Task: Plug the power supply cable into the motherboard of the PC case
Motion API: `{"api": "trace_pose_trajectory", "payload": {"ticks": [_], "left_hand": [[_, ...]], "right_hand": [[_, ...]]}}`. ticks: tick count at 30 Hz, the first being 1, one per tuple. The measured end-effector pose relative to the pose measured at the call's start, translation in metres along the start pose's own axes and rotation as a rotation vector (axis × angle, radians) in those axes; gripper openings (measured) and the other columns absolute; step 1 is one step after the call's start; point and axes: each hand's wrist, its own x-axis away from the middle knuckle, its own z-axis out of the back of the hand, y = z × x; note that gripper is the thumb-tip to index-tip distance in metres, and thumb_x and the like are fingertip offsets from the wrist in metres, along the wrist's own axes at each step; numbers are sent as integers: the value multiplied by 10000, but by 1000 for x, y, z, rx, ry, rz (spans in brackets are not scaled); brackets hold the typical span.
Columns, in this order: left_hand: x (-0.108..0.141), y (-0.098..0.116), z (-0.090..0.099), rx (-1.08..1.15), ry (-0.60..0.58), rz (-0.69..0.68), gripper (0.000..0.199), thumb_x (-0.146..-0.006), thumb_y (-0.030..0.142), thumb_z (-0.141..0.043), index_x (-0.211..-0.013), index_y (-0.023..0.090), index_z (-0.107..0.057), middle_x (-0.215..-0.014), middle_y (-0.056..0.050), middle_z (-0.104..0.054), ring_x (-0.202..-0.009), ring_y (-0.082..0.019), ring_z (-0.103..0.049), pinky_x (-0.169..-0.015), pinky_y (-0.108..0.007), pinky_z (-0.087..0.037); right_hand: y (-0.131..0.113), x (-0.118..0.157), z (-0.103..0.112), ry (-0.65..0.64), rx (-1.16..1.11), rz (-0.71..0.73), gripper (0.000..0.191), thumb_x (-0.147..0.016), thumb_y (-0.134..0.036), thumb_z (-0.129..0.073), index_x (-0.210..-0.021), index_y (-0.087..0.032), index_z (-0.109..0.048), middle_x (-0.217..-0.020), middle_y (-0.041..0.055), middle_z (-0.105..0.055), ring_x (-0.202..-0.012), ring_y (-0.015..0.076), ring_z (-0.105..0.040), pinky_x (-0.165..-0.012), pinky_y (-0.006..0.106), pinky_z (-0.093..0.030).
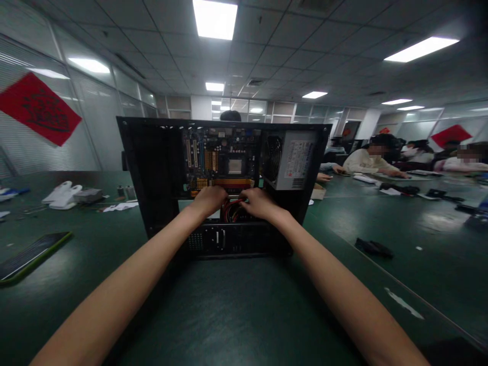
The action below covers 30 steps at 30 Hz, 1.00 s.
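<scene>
An open black computer case (152, 173) lies on its side on the green table, its inside facing me. Within it are a motherboard (224, 147) with a bare processor square (235, 166), and a silver power supply (299, 160) at the right. Both of my hands reach inside, below the memory slots. My left hand (212, 198) has its fingers bent at the lower edge of the motherboard; what they hold is hidden. My right hand (259, 202) is closed, thumb and fingers together, at a bundle of red and black cables (231, 209).
A green-edged black device (32, 256) lies on the table (114, 264) at the left. White plastic bags (63, 194) and a grey box (88, 196) stand behind it. Black items (373, 248) lie at the right, where people sit farther back.
</scene>
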Motion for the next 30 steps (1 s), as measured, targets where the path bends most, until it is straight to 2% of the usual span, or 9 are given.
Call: {"api": "trace_pose_trajectory", "payload": {"ticks": [9, 20, 30], "left_hand": [[-3, 3, -3, -76, 5, 2, 327, -933, 115, -414, -1050, 77, -717, -1037, -209, -717, -988, -363, -689, -787, -441, -552], [-5, -1, -7, -50, 43, 2, 305, -925, 139, -443, -1029, 82, -723, -1034, -210, -719, -983, -356, -693, -786, -424, -551], [-4, 2, -6, -16, 39, -1, 293, -925, 148, -457, -1017, 84, -727, -1030, -211, -719, -977, -371, -694, -783, -441, -553]], "right_hand": [[-1, 0, 0, 13, 15, 15, 230, -911, -287, -583, -1082, -178, -692, -1106, 79, -718, -1047, 222, -646, -828, 273, -458], [4, -1, -5, 9, 53, 81, 186, -889, -237, -605, -1036, -151, -681, -1092, 99, -700, -1046, 223, -632, -840, 276, -450], [5, -2, -6, 17, 24, 82, 176, -887, -233, -608, -1025, -156, -685, -1083, 97, -706, -1039, 221, -637, -841, 276, -454]]}}
